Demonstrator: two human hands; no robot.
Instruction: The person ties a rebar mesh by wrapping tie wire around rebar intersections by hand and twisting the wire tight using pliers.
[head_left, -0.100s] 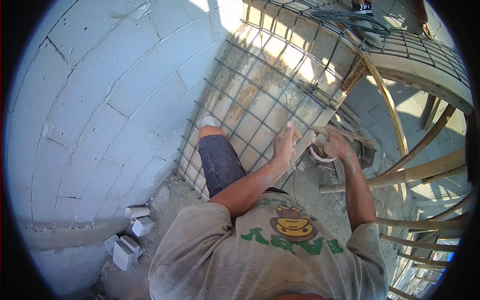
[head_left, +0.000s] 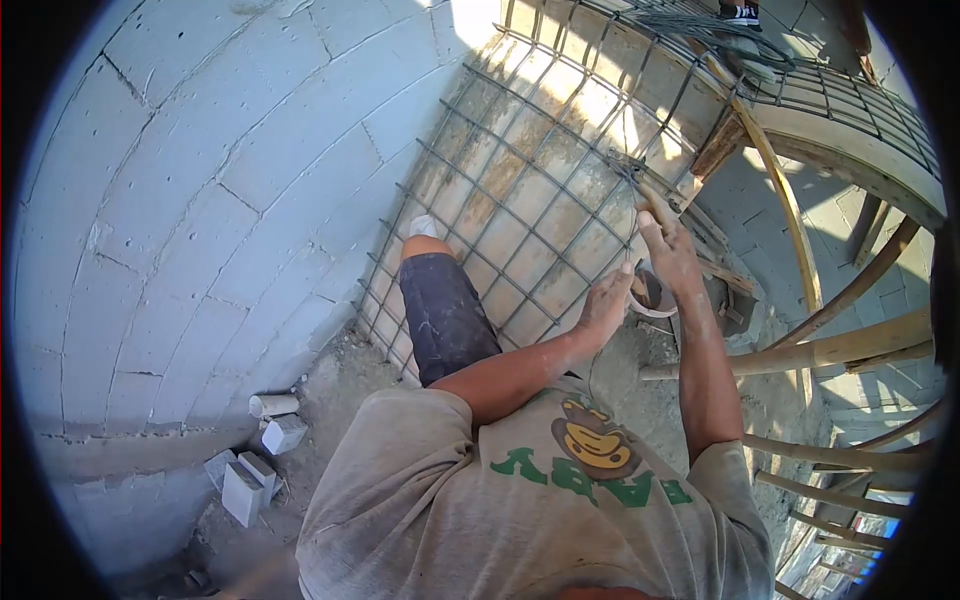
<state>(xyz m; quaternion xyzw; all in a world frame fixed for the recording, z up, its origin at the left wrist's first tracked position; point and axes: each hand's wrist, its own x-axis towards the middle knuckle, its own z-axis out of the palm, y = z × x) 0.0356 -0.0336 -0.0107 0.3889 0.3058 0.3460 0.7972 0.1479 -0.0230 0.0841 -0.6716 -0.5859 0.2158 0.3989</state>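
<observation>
My left hand (head_left: pixel 605 305) is beside the edge of the steel rebar mesh (head_left: pixel 535 232). Its fingers are partly curled together, and I cannot make out what is between them. A thin wire (head_left: pixel 592 368) runs below that wrist. My right hand (head_left: pixel 672 255) reaches up along the board edge with its fingers stretched toward a pair of pincers (head_left: pixel 630 167) lying on the mesh. Whether those fingertips touch the pincers is unclear. Below the right hand is a round thing with a pale rim (head_left: pixel 655 312), partly hidden.
A grey block wall (head_left: pixel 220 220) rises on the left. My leg (head_left: pixel 440 310) rests against the mesh. Wooden poles (head_left: pixel 800 355) cross on the right. Coiled wire (head_left: pixel 725 35) lies at the top near another person's shoe (head_left: pixel 740 14). White block pieces (head_left: pixel 245 490) sit lower left.
My right hand has moved up toward the pincers, its fingers now pointing forward. My left hand has shifted right and slightly down. The view has tilted a little.
</observation>
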